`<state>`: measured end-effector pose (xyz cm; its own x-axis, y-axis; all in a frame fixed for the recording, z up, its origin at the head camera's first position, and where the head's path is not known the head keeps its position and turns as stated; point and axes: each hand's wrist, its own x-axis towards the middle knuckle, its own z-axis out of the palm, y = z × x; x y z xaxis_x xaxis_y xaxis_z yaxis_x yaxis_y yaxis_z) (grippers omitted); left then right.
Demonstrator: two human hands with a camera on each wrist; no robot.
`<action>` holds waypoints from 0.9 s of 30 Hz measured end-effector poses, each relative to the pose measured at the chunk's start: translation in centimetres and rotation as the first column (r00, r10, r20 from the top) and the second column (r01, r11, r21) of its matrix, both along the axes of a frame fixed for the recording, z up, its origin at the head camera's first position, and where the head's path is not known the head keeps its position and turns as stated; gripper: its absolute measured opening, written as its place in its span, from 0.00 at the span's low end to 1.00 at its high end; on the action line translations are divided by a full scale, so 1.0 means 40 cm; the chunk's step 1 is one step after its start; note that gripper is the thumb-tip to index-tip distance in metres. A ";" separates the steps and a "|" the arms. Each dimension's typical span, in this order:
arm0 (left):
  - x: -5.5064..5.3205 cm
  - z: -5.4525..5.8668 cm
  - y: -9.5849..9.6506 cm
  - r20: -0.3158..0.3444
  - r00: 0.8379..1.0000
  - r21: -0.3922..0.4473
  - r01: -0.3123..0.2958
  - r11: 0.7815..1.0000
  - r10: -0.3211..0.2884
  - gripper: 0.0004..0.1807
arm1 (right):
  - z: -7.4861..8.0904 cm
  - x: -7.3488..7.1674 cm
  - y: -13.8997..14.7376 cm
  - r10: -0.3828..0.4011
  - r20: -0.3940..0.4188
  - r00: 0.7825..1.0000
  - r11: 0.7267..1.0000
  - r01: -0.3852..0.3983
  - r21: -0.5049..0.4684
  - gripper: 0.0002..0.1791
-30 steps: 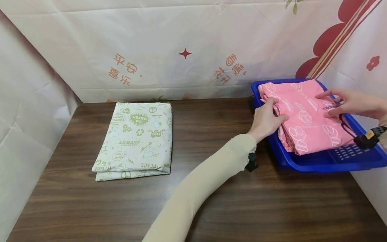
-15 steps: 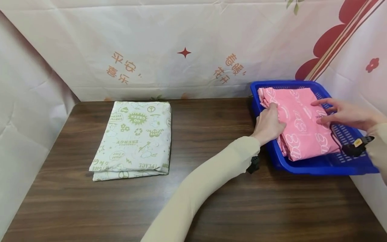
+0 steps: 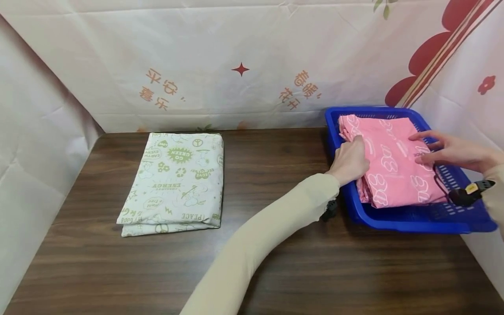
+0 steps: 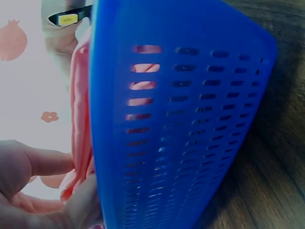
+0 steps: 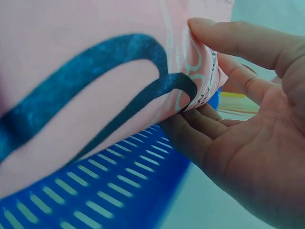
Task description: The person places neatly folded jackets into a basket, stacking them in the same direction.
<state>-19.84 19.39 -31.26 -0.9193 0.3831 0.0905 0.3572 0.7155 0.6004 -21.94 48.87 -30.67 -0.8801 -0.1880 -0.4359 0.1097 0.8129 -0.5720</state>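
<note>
While the left hand (image 3: 349, 162) pinches the pink cloth (image 3: 391, 164) in the blue basket (image 3: 413, 226), the right hand (image 3: 458, 151) grips it too.

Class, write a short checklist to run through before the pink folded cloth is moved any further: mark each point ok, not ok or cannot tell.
1. Left grip on the pink folded cloth: ok, thumb and fingers pinch its edge.
2. Right grip on the opposite side: ok, fingers hold the edge.
3. Cloth wholly below the rim of the blue slotted basket: not ok, its left edge rises above.
4. Underside resting on the basket floor: cannot tell, hidden.
5. Green-printed white cloth apart from the basket: ok, folded on the wooden table.
</note>
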 end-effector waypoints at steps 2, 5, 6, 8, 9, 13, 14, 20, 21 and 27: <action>-0.002 0.002 -0.008 -0.028 1.000 -0.016 0.012 1.000 -0.012 0.08 | 0.000 0.001 0.005 -0.009 0.004 1.000 1.000 0.009 0.002 0.32; -0.012 0.013 -0.033 -0.054 0.998 -0.041 0.013 0.999 -0.015 0.10 | 0.004 -0.002 0.010 -0.020 -0.026 0.999 1.000 0.020 0.022 0.35; -0.017 0.018 -0.043 -0.055 0.998 -0.048 0.006 0.999 -0.009 0.14 | 0.007 -0.004 0.012 -0.020 -0.041 0.999 0.999 0.021 0.025 0.37; -0.029 0.023 -0.065 -0.043 0.999 -0.055 -0.012 0.998 0.010 0.22 | 0.014 -0.008 0.011 -0.022 -0.078 0.997 0.999 0.026 0.042 0.37; -0.035 0.022 -0.076 -0.033 0.999 -0.057 -0.018 0.998 0.017 0.26 | 0.018 -0.010 0.009 -0.022 -0.097 0.995 0.998 0.028 0.055 0.37; -0.052 -0.006 -0.118 -0.020 1.000 -0.066 -0.019 0.998 0.018 0.29 | 0.031 -0.014 -0.012 -0.013 -0.093 0.996 0.997 0.020 0.074 0.40; -0.055 -0.015 -0.128 -0.022 1.000 -0.065 -0.018 0.998 0.016 0.29 | 0.032 -0.015 -0.020 -0.007 -0.086 0.996 0.997 0.014 0.073 0.40; -0.070 -0.062 -0.191 -0.015 0.999 -0.056 -0.030 0.998 0.030 0.29 | 0.019 -0.013 -0.067 0.044 -0.080 0.996 0.997 -0.039 0.063 0.40; -0.072 -0.068 -0.202 -0.009 0.999 -0.057 -0.033 0.998 0.032 0.29 | 0.015 -0.011 -0.071 0.053 -0.084 0.995 0.997 -0.048 0.057 0.39; -0.091 -0.103 -0.270 0.025 0.999 -0.043 -0.022 0.999 0.023 0.29 | 0.002 0.000 -0.092 0.099 -0.120 0.988 0.995 -0.098 0.017 0.32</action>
<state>-23.46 8.58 -35.40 -0.9296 0.3650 0.0508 0.3255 0.7484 0.5779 -21.93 45.21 -30.61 -0.9036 -0.2725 -0.3304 -0.0405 0.8224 -0.5675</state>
